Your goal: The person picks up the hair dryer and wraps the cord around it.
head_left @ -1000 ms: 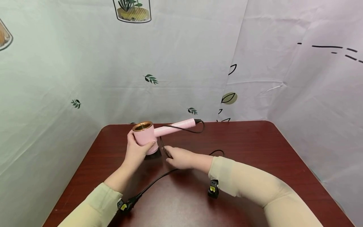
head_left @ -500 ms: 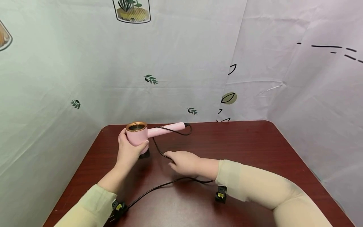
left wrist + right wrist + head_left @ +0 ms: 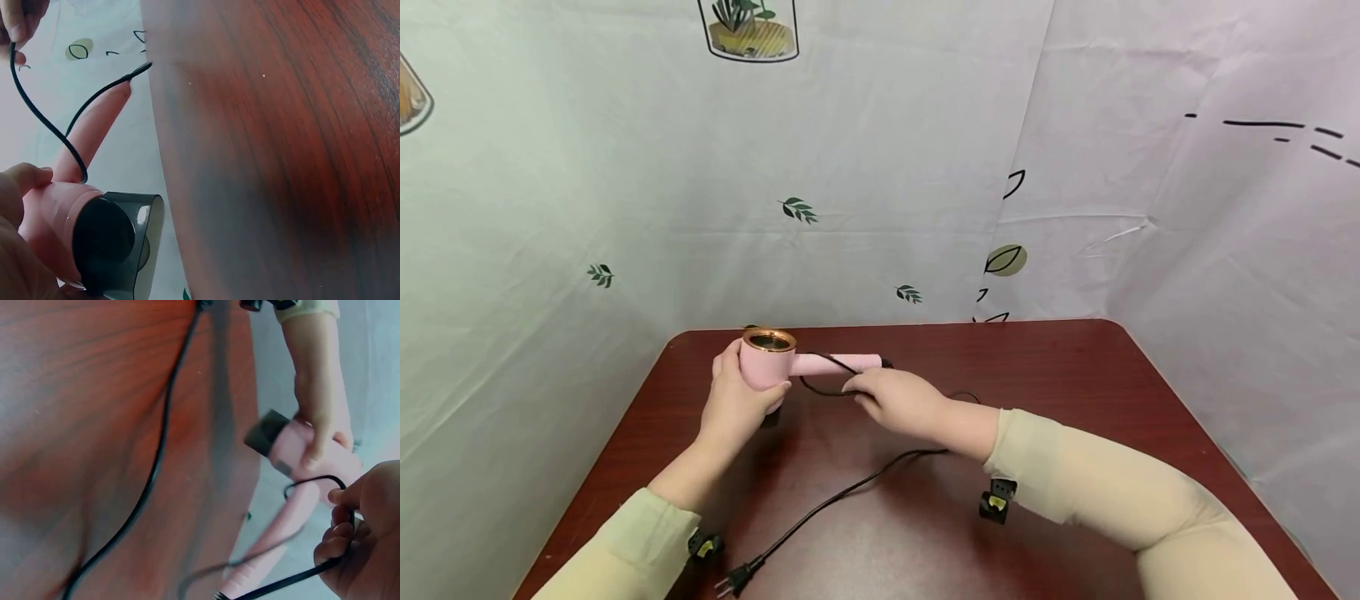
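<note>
My left hand [image 3: 730,404] grips the round head of a pink hair dryer [image 3: 765,367], thumb in front. Its copper-coloured ring faces up, and a dark flat nozzle [image 3: 119,247] sits on the lower end. The pink handle [image 3: 831,364] points right, held over the table. From the handle's tip a black cord [image 3: 275,590] runs back and bends around the handle close to the head. My right hand [image 3: 898,404] pinches this cord between thumb and curled fingers, just in front of the handle's end. In the right wrist view, the cord [image 3: 348,519] passes through those fingers.
The cord's free length [image 3: 850,493] trails over the dark red wooden table [image 3: 1060,375] to a two-pin plug [image 3: 739,577] near the front. Grey-white printed cloth [image 3: 880,167] hangs behind and at both sides. A small black camera [image 3: 997,500] sits under the right cuff.
The dryer has shifted left and sits a little lower, its handle swung down to nearly level. My right hand went down, then up and right with the cord. The plug's prongs have come into sight.
</note>
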Available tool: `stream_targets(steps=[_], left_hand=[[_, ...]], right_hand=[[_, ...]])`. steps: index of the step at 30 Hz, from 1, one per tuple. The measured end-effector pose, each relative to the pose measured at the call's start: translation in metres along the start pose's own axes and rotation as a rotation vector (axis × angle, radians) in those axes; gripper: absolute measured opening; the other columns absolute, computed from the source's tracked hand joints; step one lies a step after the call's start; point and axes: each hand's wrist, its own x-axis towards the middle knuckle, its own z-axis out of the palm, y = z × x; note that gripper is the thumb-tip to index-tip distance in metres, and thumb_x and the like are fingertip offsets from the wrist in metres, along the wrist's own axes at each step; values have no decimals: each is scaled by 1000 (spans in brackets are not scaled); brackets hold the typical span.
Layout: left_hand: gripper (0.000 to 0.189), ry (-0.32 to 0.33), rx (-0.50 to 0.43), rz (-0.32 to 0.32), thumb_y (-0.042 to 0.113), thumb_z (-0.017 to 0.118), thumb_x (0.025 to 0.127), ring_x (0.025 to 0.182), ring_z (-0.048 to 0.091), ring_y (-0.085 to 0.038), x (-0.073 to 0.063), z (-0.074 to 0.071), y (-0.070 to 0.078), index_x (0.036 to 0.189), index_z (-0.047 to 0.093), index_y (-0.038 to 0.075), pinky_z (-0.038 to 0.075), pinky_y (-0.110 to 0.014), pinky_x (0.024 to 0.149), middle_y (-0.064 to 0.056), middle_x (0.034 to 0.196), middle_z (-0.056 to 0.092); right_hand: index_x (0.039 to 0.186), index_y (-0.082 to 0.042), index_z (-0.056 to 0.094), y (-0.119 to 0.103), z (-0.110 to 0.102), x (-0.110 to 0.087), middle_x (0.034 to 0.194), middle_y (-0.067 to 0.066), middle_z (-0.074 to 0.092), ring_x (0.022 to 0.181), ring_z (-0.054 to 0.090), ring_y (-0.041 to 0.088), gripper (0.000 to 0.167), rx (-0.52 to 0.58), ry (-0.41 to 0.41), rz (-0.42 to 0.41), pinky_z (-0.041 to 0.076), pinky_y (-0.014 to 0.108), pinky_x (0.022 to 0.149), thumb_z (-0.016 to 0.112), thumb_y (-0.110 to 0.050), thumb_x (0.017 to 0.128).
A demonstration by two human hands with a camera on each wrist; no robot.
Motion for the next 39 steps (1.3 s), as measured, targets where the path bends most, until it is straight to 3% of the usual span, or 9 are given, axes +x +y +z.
stream_targets(steps=[7,11,17,28,39], left_hand=[[97,-53,54,52,30,83,75,111,52,-37,-1,-4,2,152,28,8,46,-52,86,-21,140,38],[95,-72,70,64,29,81,76,107,53,-35,-1,-7,3,153,29,12,47,-50,81,-20,140,38],[96,-123,86,59,29,79,77,107,54,-35,-2,-12,5,155,26,11,49,-50,79,-21,144,38],[94,-195,91,88,28,77,78,109,53,-33,-8,-17,16,155,27,12,49,-48,82,-19,142,40],[93,-213,88,147,28,79,76,111,52,-31,-13,-20,18,154,30,11,48,-47,83,-17,142,42]], right_hand=[[115,-17,72,8,-13,6,86,-5,59,72,54,9,20,-69,89,-26,46,27,65,62,-15,98],[109,-19,73,15,-15,9,86,-6,60,72,57,7,16,-134,178,-68,47,26,61,64,-15,96],[104,-18,72,22,-16,14,88,-6,62,73,61,7,10,-161,258,-66,49,26,61,67,-17,95],[107,-17,68,21,-20,35,98,-4,66,76,63,9,12,-149,289,-13,49,29,61,61,-22,100],[101,-19,68,36,-24,44,93,-5,64,74,60,10,19,-113,257,143,49,32,61,66,-37,95]])
